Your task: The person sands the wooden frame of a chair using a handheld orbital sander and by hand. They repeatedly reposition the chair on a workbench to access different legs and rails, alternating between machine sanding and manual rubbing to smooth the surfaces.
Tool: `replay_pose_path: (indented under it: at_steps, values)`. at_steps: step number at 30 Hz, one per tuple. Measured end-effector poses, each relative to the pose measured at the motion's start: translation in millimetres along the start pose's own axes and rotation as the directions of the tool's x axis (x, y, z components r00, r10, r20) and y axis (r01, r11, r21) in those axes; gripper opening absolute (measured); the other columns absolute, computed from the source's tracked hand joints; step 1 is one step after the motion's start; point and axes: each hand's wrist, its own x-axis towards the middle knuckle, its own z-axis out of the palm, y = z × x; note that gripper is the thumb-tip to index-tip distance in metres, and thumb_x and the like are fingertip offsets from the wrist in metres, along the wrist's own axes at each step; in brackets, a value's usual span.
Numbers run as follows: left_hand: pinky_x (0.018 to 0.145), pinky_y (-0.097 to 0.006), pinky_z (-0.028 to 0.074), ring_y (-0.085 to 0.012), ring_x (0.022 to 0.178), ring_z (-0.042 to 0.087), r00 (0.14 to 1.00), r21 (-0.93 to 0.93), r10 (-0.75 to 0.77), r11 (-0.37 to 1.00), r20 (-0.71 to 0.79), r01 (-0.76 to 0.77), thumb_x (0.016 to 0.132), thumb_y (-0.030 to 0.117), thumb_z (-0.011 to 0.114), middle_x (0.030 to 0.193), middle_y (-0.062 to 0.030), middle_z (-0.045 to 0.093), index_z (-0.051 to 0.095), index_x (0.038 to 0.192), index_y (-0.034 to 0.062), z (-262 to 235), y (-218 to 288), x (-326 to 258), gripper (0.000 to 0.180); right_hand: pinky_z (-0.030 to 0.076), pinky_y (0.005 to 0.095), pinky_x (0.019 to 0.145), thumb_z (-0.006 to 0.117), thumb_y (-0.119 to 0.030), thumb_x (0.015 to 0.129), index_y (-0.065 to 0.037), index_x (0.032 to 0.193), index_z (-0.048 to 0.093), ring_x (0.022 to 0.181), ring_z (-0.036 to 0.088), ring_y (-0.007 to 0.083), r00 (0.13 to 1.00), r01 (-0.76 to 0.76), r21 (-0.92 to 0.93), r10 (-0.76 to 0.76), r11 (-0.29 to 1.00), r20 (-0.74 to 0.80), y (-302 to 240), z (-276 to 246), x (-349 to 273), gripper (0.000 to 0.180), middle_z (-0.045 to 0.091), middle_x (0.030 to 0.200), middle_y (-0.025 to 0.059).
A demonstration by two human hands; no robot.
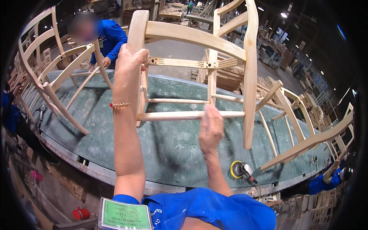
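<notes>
An unfinished pale wooden chair frame (191,33) stands on the green-topped workbench (172,153) in front of me. My left hand (131,59) is closed around the upper part of its left leg (138,28). Lower down, my right hand (211,130) is at the round front stretcher (172,115), fingertips against or just over it. Motion smears those fingers, so their grip and anything under them cannot be made out. Between the side legs run a curved rail and a thinner bar with metal-lined holes (178,63).
A round sander with a yellow pad (239,170) lies right of my right arm, its hose trailing over the bench edge. More chair frames stand at left (65,73) and right (303,142). A co-worker in blue (113,38) works across the bench; others are at both sides.
</notes>
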Motion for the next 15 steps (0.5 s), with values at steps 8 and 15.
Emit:
replay_pose_path:
  at_steps: [8,15]
  values:
    - [0.049,-0.025,0.045,-0.0104,0.055,0.055,1.0,-0.019,0.012,1.0,-0.008,-0.012,0.083,0.028,0.068,0.072,-0.0031,0.055,0.05,0.11,0.0028,-11.7,-3.7,-12.3,0.041,0.043,0.0389,0.103,0.05,0.002,0.084,-0.006,0.13,0.057,0.122,0.055,0.0312,0.925,0.041,0.684,-0.286,0.728,0.248,-62.5,-14.4,2.9,0.047,0.059,0.128,0.0171]
    - [0.048,-0.023,0.043,-0.0086,0.054,0.051,0.998,-0.133,0.024,0.991,-0.062,-0.032,0.082,0.027,0.068,0.073,-0.0025,0.053,0.051,0.11,0.0042,-13.4,5.4,-70.1,0.04,0.038,0.0376,0.104,0.037,-0.016,0.104,0.001,0.137,0.046,0.124,0.049,0.026,0.876,-0.234,0.244,0.312,0.941,-0.366,86.0,-112.2,59.0,0.038,0.053,0.132,0.0187]
